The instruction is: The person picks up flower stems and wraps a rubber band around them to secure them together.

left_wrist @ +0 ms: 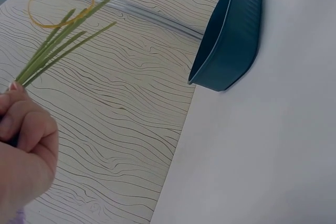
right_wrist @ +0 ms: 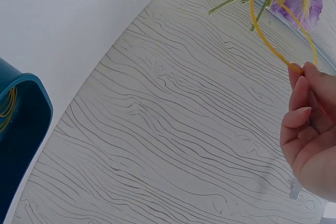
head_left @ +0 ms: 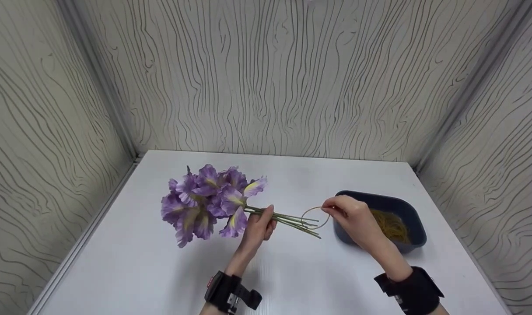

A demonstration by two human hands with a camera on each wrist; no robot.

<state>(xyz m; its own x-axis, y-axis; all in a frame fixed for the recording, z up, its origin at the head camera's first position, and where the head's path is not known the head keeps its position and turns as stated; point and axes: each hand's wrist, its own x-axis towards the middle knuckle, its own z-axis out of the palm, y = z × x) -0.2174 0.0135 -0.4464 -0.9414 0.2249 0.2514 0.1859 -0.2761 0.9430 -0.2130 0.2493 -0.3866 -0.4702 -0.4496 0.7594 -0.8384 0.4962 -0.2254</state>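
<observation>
Bunch of purple flowers (head_left: 209, 199) held above a white table (head_left: 130, 267), blooms toward the left and green stems (left_wrist: 39, 62) pointing right. The left hand (head_left: 258, 227) grips the stems, its fingers curled round them just below the blooms. The right hand (head_left: 355, 218) pinches a yellow elastic band (left_wrist: 49, 27) between thumb and fingertips; the open loop overlaps the free stem ends, though whether every stem passes through it cannot be told. Behind the right hand, a dark blue bin (left_wrist: 233, 45) stands on the table with further yellow bands (head_left: 390, 225) lying inside. Black straps (head_left: 414, 291) encircle both wrists; wood-grain panels (head_left: 266, 78) enclose the workspace.
</observation>
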